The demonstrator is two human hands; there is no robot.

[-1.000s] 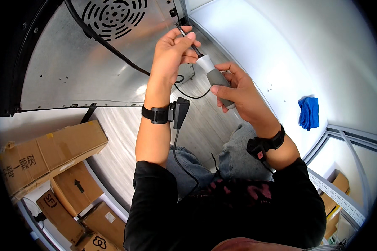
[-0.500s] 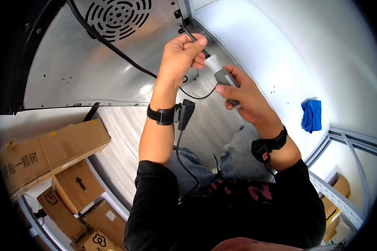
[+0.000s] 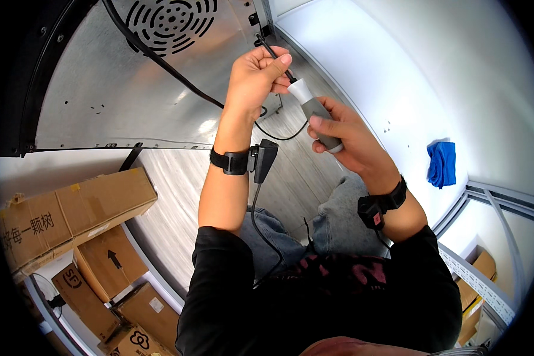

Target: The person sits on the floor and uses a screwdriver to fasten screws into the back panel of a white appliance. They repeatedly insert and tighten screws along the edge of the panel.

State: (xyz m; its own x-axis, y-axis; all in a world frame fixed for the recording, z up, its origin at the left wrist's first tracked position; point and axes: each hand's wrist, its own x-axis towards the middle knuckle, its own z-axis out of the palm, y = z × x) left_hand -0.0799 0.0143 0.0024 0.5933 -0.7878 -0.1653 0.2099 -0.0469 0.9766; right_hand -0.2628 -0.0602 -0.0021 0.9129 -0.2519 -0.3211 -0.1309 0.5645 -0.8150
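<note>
Right hand (image 3: 344, 133) fingers wrap the grey screwdriver (image 3: 315, 113); left hand (image 3: 256, 74) fingers pinch its shaft near the metal panel (image 3: 130, 95).

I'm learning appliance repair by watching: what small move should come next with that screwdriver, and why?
Probably steady the tip onto the fastener by the panel's corner. The right hand grips the grey screwdriver, the left hand pinches its shaft near the tip, which sits at the metal back panel edge.
</note>
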